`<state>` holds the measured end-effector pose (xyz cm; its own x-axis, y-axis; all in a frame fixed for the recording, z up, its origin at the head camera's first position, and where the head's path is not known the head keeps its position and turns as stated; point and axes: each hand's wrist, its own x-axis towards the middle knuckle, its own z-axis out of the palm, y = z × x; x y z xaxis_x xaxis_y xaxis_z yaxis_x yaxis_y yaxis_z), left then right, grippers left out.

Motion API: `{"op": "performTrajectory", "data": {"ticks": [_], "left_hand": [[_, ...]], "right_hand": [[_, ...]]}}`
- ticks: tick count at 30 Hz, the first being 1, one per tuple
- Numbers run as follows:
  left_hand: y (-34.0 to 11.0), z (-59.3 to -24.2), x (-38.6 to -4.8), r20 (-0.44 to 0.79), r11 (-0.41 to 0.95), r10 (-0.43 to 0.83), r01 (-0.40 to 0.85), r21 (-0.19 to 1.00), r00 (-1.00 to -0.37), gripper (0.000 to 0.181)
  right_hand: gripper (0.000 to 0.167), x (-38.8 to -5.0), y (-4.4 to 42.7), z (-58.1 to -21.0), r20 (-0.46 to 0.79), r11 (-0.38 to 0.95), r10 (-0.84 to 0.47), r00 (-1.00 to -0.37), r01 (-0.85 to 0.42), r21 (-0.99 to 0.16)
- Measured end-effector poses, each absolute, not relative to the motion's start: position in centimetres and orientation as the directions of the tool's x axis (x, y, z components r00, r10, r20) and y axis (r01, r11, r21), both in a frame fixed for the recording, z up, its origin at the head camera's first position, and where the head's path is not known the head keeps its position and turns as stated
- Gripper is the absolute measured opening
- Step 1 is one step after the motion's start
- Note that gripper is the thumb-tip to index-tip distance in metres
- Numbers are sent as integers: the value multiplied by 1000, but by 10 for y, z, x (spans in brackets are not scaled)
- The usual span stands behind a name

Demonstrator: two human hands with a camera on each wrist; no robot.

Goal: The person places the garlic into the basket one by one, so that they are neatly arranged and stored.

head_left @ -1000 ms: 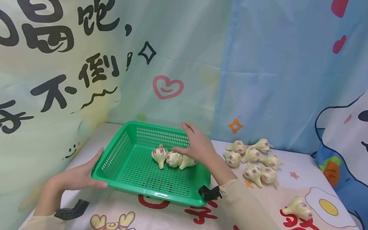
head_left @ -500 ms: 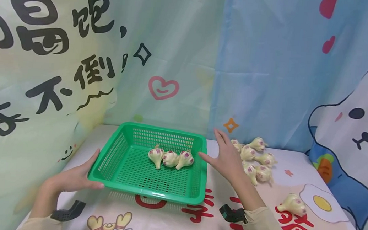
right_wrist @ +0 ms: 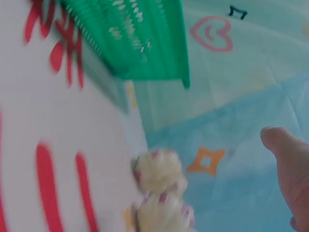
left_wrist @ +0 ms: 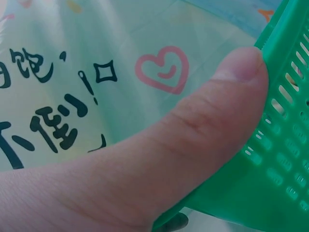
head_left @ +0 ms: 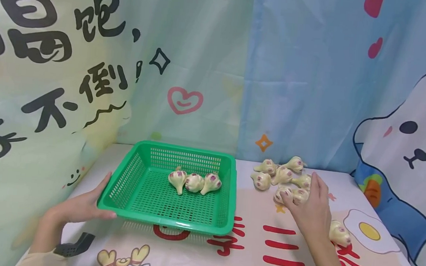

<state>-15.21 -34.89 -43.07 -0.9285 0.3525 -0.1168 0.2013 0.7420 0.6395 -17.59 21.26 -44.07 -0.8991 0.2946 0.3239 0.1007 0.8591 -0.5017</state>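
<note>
A green plastic basket (head_left: pixel 166 221) stands on the table with three garlic bulbs (head_left: pixel 194 183) lying side by side in it. At its left front corner my left hand (head_left: pixel 81 206) grips the rim, the thumb (left_wrist: pixel 212 121) lying along the edge in the left wrist view. My right hand (head_left: pixel 312 216) is over the right side of the table, thumb and fingers spread apart, holding nothing. It is nearest to a cluster of several garlic bulbs (head_left: pixel 282 175), partly covering the front ones. Blurred bulbs (right_wrist: pixel 161 171) from that cluster show in the right wrist view.
One more garlic bulb (head_left: pixel 339 233) lies apart at the right, partly behind the right hand. A printed cloth (head_left: pixel 282 253) covers the table. Printed curtains (head_left: pixel 210 67) hang close behind and along the left side.
My right hand has moved from over the basket rightward to the loose garlic cluster. The left hand stays at the basket's corner. The head view has turned slightly right.
</note>
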Motion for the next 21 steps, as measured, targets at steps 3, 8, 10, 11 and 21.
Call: {"op": "performTrajectory", "data": {"ticks": [3, 8, 10, 11, 21], "left_hand": [[-349, -430, -152, -124, 738, 354, 196, 645, -927, 119], [-349, -430, -152, -118, 736, 365, 209, 645, -924, 119], [-350, -430, -152, -110, 739, 367, 217, 638, -924, 118], [-350, -431, -152, -107, 740, 368, 221, 635, -924, 118], [-353, -435, -154, -116, 714, 376, 208, 669, -919, 117]], "right_hand": [[108, -169, 228, -451, 280, 842, 364, -888, 185, -507], [111, -159, 251, -469, 250, 822, 438, -864, 273, -499], [112, -155, 259, -476, 240, 822, 456, -857, 302, -483], [112, -154, 262, -479, 241, 824, 461, -854, 311, -474], [119, -138, 288, -497, 116, 791, 529, -841, 439, -426]]}}
